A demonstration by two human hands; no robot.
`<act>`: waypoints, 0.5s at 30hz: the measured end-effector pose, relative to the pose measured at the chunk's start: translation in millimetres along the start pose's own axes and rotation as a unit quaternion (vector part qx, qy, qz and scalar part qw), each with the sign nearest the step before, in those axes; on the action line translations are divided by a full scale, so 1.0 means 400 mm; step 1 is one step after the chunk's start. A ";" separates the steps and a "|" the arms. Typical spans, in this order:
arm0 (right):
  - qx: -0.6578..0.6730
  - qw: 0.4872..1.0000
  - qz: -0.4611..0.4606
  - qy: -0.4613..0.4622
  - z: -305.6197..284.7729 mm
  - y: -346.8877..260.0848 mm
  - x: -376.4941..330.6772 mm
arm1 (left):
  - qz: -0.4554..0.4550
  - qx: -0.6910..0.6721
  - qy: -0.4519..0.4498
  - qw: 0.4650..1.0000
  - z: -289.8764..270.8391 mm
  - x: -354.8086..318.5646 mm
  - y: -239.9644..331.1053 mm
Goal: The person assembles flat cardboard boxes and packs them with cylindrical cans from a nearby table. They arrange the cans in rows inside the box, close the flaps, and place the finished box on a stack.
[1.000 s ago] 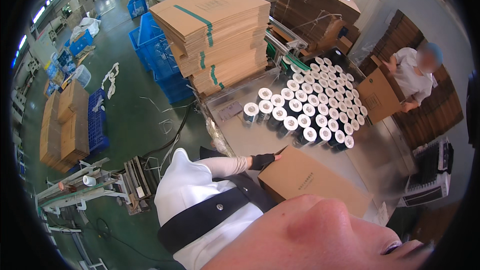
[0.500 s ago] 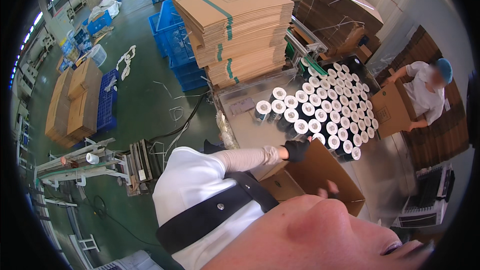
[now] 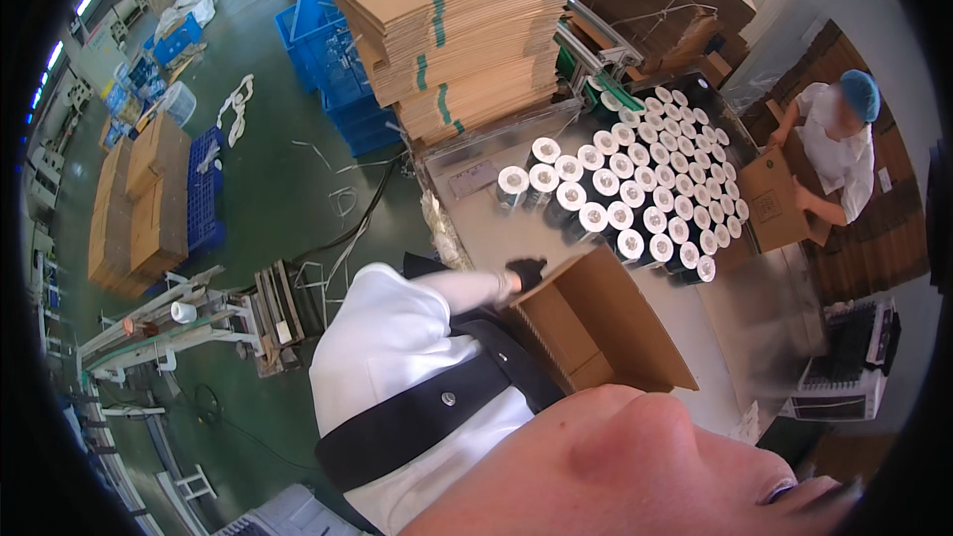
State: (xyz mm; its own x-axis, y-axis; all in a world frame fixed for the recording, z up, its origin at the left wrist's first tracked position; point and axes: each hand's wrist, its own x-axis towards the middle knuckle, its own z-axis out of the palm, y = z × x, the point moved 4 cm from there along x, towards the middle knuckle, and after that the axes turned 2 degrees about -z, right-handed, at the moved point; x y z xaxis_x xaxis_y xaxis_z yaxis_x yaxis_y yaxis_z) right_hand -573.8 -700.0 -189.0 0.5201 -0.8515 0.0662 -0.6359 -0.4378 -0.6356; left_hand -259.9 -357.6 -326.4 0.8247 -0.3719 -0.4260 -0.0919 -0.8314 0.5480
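Note:
An open cardboard box (image 3: 623, 316) stands just in front of me on the metal table, its inside walls and bottom showing. Beside its far left edge is my left hand (image 3: 527, 274), in a black glove with fingertips bare. Motion blurs the fingers, and I cannot tell whether they grip the edge. My right hand is out of sight. Beyond the box stand many dark cylinders (image 3: 658, 222) with white round tops, packed in rows.
A tall stack of flattened cartons (image 3: 467, 60) rises at the table's far left, near blue crates (image 3: 347, 89). A co-worker in a blue cap (image 3: 839, 154) handles another carton (image 3: 774, 201) at the right. Closed cartons (image 3: 149, 213) lie on the floor at left.
My left hand has shifted left along with the box's edge, and the box has turned to show more of its inside. My right hand has left view. The co-worker's carton has tilted.

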 end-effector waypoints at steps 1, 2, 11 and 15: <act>0.007 1.000 0.017 -0.005 0.000 0.031 -0.001 | 0.060 0.105 -0.006 0.993 -0.059 0.024 0.044; 0.022 0.999 0.030 -0.025 0.025 0.050 -0.002 | 0.138 0.155 0.050 0.977 -0.127 0.049 0.047; -0.123 0.942 0.143 -0.279 0.246 0.292 -0.010 | 0.298 0.235 -0.137 0.915 -0.379 -0.075 0.399; -0.166 0.982 -0.087 0.000 0.093 -0.033 0.011 | 0.397 0.296 -0.083 0.865 -0.192 -0.060 0.173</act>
State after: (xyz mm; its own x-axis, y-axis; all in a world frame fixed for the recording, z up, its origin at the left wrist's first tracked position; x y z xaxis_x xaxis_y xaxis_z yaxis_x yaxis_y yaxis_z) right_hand -542.0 -687.3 -208.9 0.6382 -0.7548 0.1518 -0.6879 -0.6475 -0.3279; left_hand -243.1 -374.5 -222.9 0.2825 -0.9362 -0.2092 -0.9027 -0.3332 0.2721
